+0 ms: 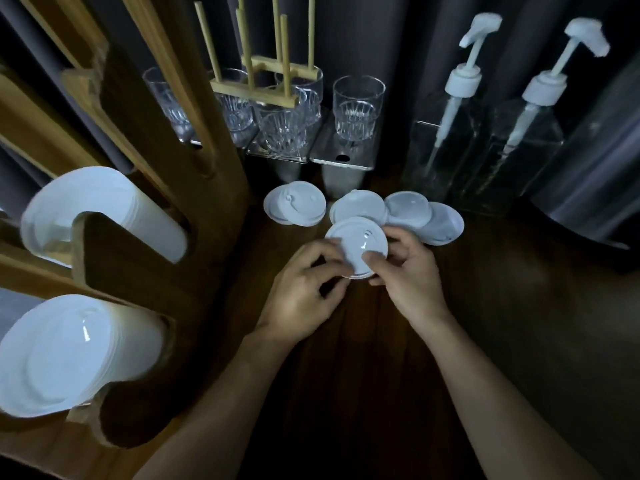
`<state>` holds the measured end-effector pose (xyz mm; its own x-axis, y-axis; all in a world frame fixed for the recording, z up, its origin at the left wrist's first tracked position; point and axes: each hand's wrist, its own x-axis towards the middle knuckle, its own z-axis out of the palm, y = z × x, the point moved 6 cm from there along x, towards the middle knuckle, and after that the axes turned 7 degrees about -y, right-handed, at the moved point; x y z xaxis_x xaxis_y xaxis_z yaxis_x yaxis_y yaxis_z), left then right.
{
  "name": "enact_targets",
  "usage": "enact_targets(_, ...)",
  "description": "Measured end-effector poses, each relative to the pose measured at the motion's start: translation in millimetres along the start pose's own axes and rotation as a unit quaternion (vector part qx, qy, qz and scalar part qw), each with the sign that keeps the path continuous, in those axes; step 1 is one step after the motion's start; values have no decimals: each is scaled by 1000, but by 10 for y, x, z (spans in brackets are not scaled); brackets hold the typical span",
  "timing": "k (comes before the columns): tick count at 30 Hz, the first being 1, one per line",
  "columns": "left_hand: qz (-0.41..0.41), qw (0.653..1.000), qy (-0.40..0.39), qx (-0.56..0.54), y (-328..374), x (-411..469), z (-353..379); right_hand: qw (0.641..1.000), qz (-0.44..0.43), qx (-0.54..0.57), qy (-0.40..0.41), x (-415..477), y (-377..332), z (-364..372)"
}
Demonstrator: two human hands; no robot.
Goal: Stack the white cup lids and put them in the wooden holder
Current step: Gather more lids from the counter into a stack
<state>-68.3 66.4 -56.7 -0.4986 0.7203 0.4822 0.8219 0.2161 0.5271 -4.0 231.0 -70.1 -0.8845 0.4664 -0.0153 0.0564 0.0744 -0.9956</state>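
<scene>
Two hands hold one white lid [356, 249] just above the dark wooden table [346, 393], in the middle of the scene. The left hand [304, 289] pinches the lid's left edge, with its fingers curled in. The right hand [410, 271] grips the right side. Its thumb [375, 259] presses on top of the lid and its other fingers curl round the rim. The lid is tilted a little toward the camera.

More loose lids lie on the table just past the hands. A little pile [294, 206] sits to the far left of the held lid. Three more lie in a row to the right, each one partly over the next: one [360, 206], another [408, 209], and the last [445, 223].

The wooden holder [145, 278] stands on the left. It has two slots that already hold long stacks of lids, an upper stack [100, 206] and a lower stack [72, 355].

Far back, clear glasses [358, 109] stand on shiny metal trays [343, 159], with a small wooden stick rack [265, 81] in front of them. To the right are two clear pump bottles [446, 140] with white tops. A big shiny metal pot [588, 174] is at the far right.

Any writing on the lids or bottles is too dim to read.
</scene>
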Motion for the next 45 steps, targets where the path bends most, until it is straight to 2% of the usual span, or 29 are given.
enact_targets(3, -19, 999, 30, -12, -48, 114, -54, 998, -24, -10, 50, 33, 37, -119)
enact_targets(6, -82, 993, 84, -7, -196, 226, -115, 995, -35, -13, 97, 42, 76, -257)
enact_targets(10, -201, 972, 118, 38, -441, 282, -109, 994, -45, -7, 99, 13, 67, -268)
enact_targets(15, -275, 942, 184, 49, -566, 368, -200, 995, -53, -21, 88, 19, 31, -232)
enact_targets(18, -353, 923, 141, 61, -700, 416, -178, 995, -56, -20, 84, 24, 32, -237)
enact_targets(21, -387, 914, 101, 69, -762, 425, -143, 995, -55, -19, 79, 32, 44, -231)
enact_targets(25, -387, 912, 120, 67, -719, 427, -181, 996, -52, -23, 68, 15, 45, -220)
enact_targets(28, -365, 918, 155, 24, -667, 399, -212, 995, -53, -17, 79, 2, 39, -240)
enact_targets(33, -238, 938, 217, -125, -467, 327, -252, 994, -59, -10, 96, -3, 35, -256)
enact_targets(38, -169, 945, 191, -205, -96, 364, -112, 990, -70, -13, 125, -34, 30, -306)
enact_targets(41, -143, 937, 164, -274, 84, 383, 47, 986, -75, -15, 145, -44, 34, -354)
enact_targets(45, -139, 920, 129, -342, 217, 387, 244, 986, -93, -33, 134, -73, -17, -345)
